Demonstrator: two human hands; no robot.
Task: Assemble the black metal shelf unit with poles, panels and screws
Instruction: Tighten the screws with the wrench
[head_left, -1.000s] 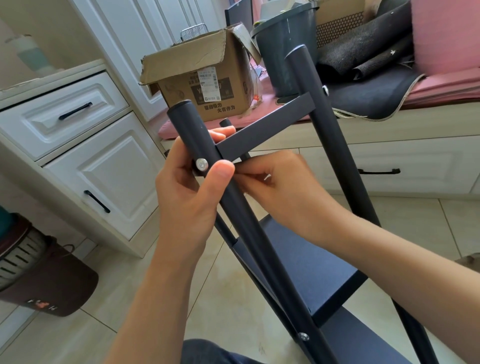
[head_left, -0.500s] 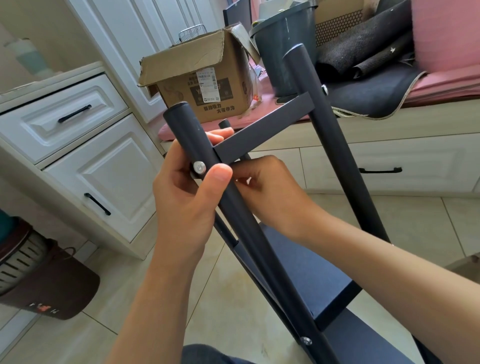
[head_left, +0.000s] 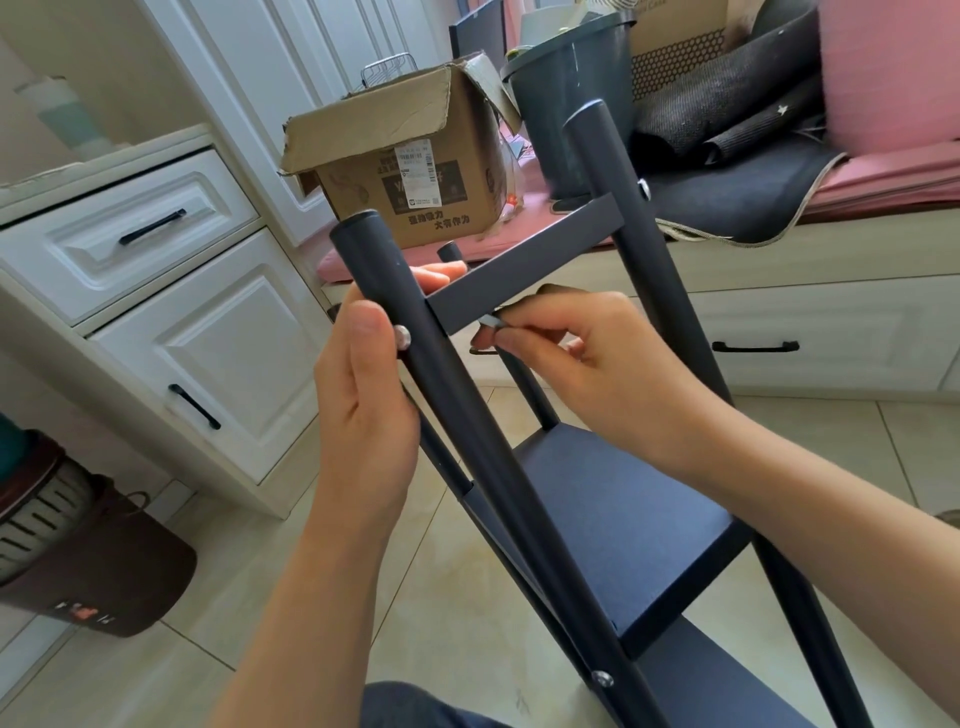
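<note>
1. So the black shelf unit (head_left: 613, 525) is tipped over at a slant above the tiled floor (head_left: 291, 582), its poles rising away from the person.
2. Left hand (head_left: 363, 395) is wrapped around the near pole (head_left: 447, 415) close to its top end: thumb laid along the left side of the pole, fingertips poking out past its far side, just above the crossbar.
3. There's a silver screw (head_left: 402, 335) sitting in that pole right beside the left thumb, head facing the camera.
4. The flat crossbar (head_left: 524, 270) runs from the near pole up to the far pole (head_left: 649, 270), which has its own screw head on the right side.
5. Right hand (head_left: 582, 358) is just under the crossbar, fingers curled, pinching a small silvery metal piece (head_left: 491, 321) right against the bar's lower edge. Can't tell exactly what the piece is.
6. Lower down, two dark panels (head_left: 623, 525) are already fixed between the poles, and another screw (head_left: 602, 678) shows on the near pole towards the bottom.
7. Background stuff: an open cardboard box (head_left: 410, 171) and a dark bin (head_left: 571, 104) on a pink-cushioned bench, white drawers (head_left: 135, 228) on the left.
</note>
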